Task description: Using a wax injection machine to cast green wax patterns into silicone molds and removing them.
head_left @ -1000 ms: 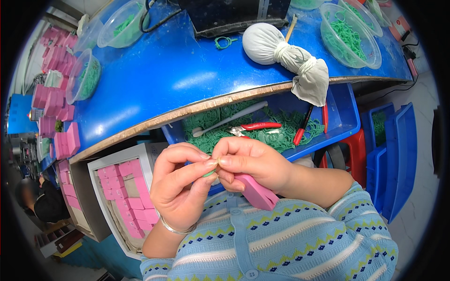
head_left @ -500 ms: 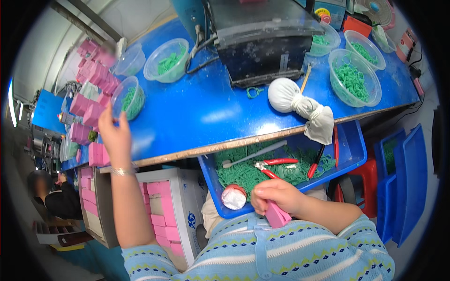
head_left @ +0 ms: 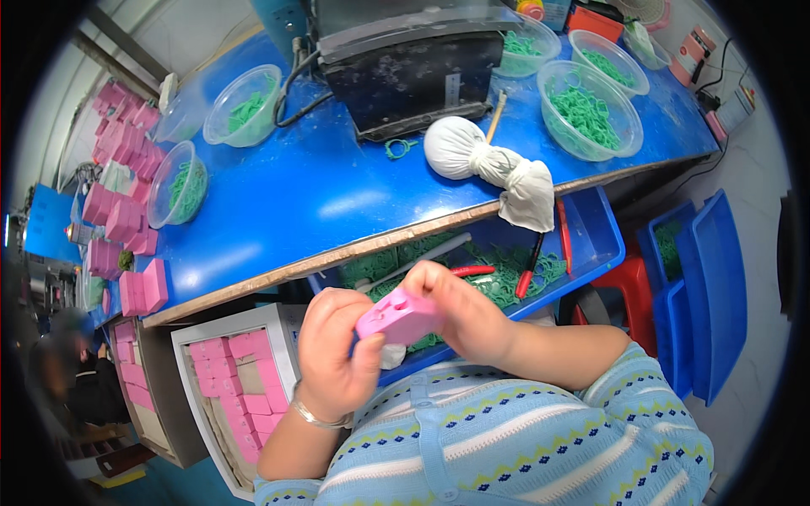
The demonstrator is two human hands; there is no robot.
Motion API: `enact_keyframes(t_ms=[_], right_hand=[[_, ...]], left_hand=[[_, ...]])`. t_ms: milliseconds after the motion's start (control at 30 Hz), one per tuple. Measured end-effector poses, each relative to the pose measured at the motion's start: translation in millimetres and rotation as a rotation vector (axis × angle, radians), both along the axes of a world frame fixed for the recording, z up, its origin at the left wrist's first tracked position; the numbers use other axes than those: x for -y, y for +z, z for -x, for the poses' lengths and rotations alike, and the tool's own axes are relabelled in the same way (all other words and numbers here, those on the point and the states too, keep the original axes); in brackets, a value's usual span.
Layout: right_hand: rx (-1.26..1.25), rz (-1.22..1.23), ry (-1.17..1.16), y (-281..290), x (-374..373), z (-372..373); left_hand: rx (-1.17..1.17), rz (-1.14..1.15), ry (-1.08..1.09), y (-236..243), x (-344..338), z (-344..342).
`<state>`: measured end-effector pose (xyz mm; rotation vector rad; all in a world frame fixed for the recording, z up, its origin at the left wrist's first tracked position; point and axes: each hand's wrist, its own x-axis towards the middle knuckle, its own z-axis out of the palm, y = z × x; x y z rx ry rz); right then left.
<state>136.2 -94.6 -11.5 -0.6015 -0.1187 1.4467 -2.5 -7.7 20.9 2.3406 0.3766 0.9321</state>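
A pink rubber mould point(head_left: 403, 317), with small hollows showing on its upper face, is held between both hands above the blue tray point(head_left: 597, 228). My left hand point(head_left: 336, 350) wraps its left end, the thumb along the near side. My right hand point(head_left: 467, 314) grips its right end with bent fingers. Under and beyond the hands, the tray holds a heap of thin green pieces point(head_left: 506, 271), apparently wax. A white stick point(head_left: 439, 251), a red-handled tool point(head_left: 472, 271) and a black-and-red pen-like tool point(head_left: 530, 268) lie on them. My hands cover part of the tray.
On the blue table stand a black machine point(head_left: 413, 84), a tied white cloth pouch point(head_left: 456, 150) and plastic bowls of green pieces point(head_left: 586, 118). Pink moulds are stacked at the left point(head_left: 126, 145) and fill a white box point(head_left: 291, 325) below. Blue trays point(head_left: 717, 295) stand right.
My left hand has come back from beside the bowl and stacked moulds to the mould in my right hand. Both hands now hold it, raised higher. The whole view has shifted.
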Motion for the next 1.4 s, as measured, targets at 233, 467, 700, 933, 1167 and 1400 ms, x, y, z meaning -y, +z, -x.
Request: enact_keyframes(t_ms=[233,467,700,933,1167,1400], right_hand=[[1.477,-0.739,0.001,8,-1,-35],[1.657,-0.554,-0.226,18,2,-34],[0.990,-0.323,0.000,59,-43,-79],[0.671,-0.078,-0.110,114,-77,-155],[0.519,-0.294,0.081,71,2,-107],[0.341,-0.198,0.593,60,32,-88]], left_hand=[[-0.155,0.210,-0.331,8,1,4],[-0.126,-0.298,0.072,2,27,-7],[0.076,0.482,0.004,-1,11,-3],[0.250,1.073,-0.214,17,6,-6],[0.369,0.849,0.135,21,-15,15],[0.068,-0.119,0.122,49,-29,-15]])
